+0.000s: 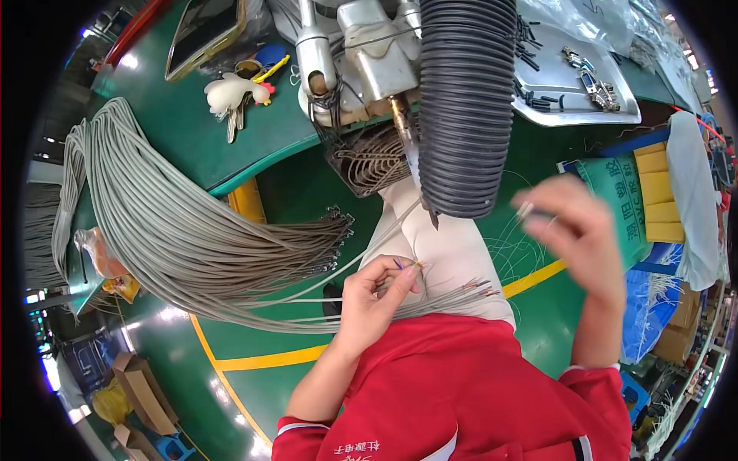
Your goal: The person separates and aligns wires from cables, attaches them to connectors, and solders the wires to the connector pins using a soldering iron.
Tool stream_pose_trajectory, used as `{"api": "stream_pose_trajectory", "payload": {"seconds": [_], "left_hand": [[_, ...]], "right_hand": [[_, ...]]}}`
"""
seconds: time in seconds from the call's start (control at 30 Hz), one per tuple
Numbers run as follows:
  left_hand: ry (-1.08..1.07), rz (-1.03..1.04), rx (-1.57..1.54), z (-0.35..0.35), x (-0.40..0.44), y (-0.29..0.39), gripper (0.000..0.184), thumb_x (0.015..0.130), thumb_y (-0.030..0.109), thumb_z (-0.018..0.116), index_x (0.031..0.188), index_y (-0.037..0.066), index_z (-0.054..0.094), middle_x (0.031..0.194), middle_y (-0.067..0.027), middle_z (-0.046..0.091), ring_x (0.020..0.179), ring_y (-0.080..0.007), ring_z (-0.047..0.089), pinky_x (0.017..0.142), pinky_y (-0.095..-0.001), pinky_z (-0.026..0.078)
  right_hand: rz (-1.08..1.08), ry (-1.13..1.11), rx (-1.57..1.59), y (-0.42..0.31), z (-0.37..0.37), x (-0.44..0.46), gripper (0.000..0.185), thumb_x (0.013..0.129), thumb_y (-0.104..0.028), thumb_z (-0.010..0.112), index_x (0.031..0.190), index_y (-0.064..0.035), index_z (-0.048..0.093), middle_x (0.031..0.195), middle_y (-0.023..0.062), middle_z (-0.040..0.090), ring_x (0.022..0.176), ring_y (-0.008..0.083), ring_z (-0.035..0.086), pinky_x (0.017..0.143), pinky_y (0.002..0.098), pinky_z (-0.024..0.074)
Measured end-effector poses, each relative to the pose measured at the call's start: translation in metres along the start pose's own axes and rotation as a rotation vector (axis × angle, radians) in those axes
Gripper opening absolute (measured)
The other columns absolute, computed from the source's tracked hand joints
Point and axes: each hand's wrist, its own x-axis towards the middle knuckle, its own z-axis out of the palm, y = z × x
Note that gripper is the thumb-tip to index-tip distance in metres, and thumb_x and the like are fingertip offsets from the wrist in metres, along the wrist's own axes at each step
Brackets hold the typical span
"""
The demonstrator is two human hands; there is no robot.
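My left hand (pixel 380 292) is closed in a pinch over my lap, holding the end of a grey cable (pixel 307 298) with small coloured wires showing at the fingertips. More grey cables with stripped ends (pixel 477 290) lie across my lap, beside and below that hand. My right hand (pixel 576 227) is raised to the right, apart from the cables and smeared by motion. A small pale spot shows at its fingertips; whether it holds anything cannot be made out. Thin loose strands (pixel 507 250) hang near it.
A thick bundle of grey cables (pixel 154 192) drapes off the green table (pixel 184 138) at left. A soldering iron (pixel 405 134) points down beside a black ribbed hose (pixel 467 107). A metal tray (pixel 550 115) holds connectors and black sleeves. Phone (pixel 206 34) and keys (pixel 234 123) lie upper left.
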Motion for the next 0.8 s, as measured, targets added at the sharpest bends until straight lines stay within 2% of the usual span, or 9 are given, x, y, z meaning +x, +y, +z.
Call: {"api": "stream_pose_trajectory", "payload": {"seconds": [0.07,0.13,0.17,0.27,0.4,0.53,0.8], "left_hand": [[-0.021,-0.044,0.055,0.004,-0.001,0.002,0.007,0.084,0.003,0.053,0.087,-0.004,0.053,0.079,-0.0059,0.057,0.068,-0.0089,0.054,0.063,-0.0208,0.044],[-0.033,-0.061,0.086,0.005,-0.001,0.003,0.007,0.084,0.003,0.053,0.087,-0.004,0.053,0.079,-0.0058,0.057,0.067,-0.0088,0.054,0.063,-0.0206,0.044],[-0.047,-0.072,0.072,0.006,-0.002,0.003,0.007,0.084,0.002,0.053,0.087,-0.004,0.053,0.078,-0.0056,0.057,0.067,-0.0087,0.054,0.062,-0.0204,0.044],[-0.074,-0.091,0.044,0.007,-0.004,0.003,0.008,0.084,0.002,0.053,0.089,-0.004,0.053,0.077,-0.0054,0.057,0.065,-0.0084,0.053,0.061,-0.0200,0.043],[-0.099,-0.098,-0.046,0.011,-0.005,0.010,0.010,0.084,0.002,0.052,0.091,-0.004,0.053,0.074,-0.0046,0.056,0.063,-0.0078,0.051,0.059,-0.0194,0.042],[-0.096,-0.123,-0.057,0.010,-0.005,0.013,0.012,0.084,0.003,0.052,0.093,-0.005,0.053,0.071,-0.0040,0.055,0.062,-0.0073,0.050,0.057,-0.0191,0.041],[-0.095,-0.085,-0.019,0.009,-0.006,0.011,0.013,0.084,0.003,0.052,0.093,-0.006,0.054,0.069,-0.0036,0.055,0.060,-0.0065,0.049,0.056,-0.0183,0.041]], "right_hand": [[0.316,-0.162,0.233,-0.014,0.024,-0.014,0.017,0.073,-0.004,0.063,0.090,-0.0014,0.063,0.077,0.0009,0.059,0.058,0.0038,0.046,0.050,0.0171,0.0318],[0.581,-0.219,0.522,-0.013,0.048,-0.026,0.017,0.076,-0.005,0.062,0.092,0.0016,0.061,0.079,0.0028,0.061,0.060,0.0057,0.052,0.053,0.0172,0.0372],[0.579,-0.217,0.523,-0.011,0.060,-0.030,0.017,0.076,-0.005,0.062,0.092,0.0016,0.061,0.079,0.0028,0.061,0.060,0.0057,0.052,0.053,0.0172,0.0372],[0.622,0.021,0.976,-0.003,0.093,-0.038,0.021,0.080,-0.007,0.059,0.098,0.0048,0.058,0.089,0.0074,0.061,0.073,0.0072,0.057,0.065,0.0184,0.0471],[0.605,0.047,1.044,-0.007,0.105,-0.037,0.021,0.082,-0.006,0.056,0.098,0.0075,0.056,0.083,0.0102,0.062,0.075,0.0125,0.060,0.067,0.0231,0.0482],[0.604,0.040,1.026,-0.007,0.106,-0.038,0.020,0.082,-0.006,0.055,0.098,0.0074,0.056,0.083,0.0103,0.062,0.074,0.0135,0.060,0.070,0.0249,0.0488],[0.600,0.046,1.051,-0.009,0.107,-0.037,0.021,0.083,-0.007,0.055,0.098,0.0072,0.056,0.082,0.0103,0.062,0.074,0.0132,0.059,0.068,0.0250,0.0482]]}}
